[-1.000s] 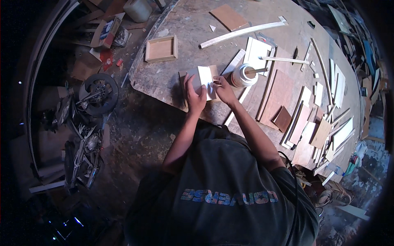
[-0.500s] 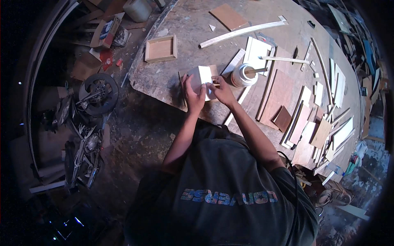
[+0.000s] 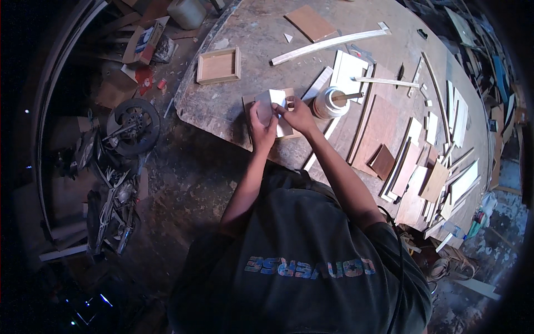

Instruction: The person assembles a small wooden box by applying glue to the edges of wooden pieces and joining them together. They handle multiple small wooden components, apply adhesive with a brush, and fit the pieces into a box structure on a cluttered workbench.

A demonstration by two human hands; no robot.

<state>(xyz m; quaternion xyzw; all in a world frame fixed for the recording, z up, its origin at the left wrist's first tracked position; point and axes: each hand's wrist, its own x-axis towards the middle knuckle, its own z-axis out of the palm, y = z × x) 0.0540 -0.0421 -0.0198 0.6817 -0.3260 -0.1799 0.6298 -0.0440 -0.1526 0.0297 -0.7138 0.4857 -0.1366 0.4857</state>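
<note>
At the table's near edge I hold a small box-like wooden piece [image 3: 276,96] with a bright pale face and a greyer, shaded side. My left hand [image 3: 263,127] is wrapped round its left side, fingers on the shaded face. From the right, my right hand [image 3: 298,116] pinches at the piece's near right part, its thumb close to the left hand's fingers. Whether something small lies between those fingertips is hidden. A white tub [image 3: 330,106] with a stick standing in it is just right of my right hand.
A shallow wooden tray-like frame [image 3: 219,65] lies on the table [image 3: 250,44] at the far left. Beyond my hands are a brown board [image 3: 310,23] and a long pale strip [image 3: 328,44]. Several panels and offcuts [image 3: 378,131] cover the right side. A motorcycle-like wheel [image 3: 133,128] stands left, off the table.
My right hand has slid slightly left across the piece, bringing its thumb nearer my left hand. The left fingers have shifted a little. The piece stays at about the same spot.
</note>
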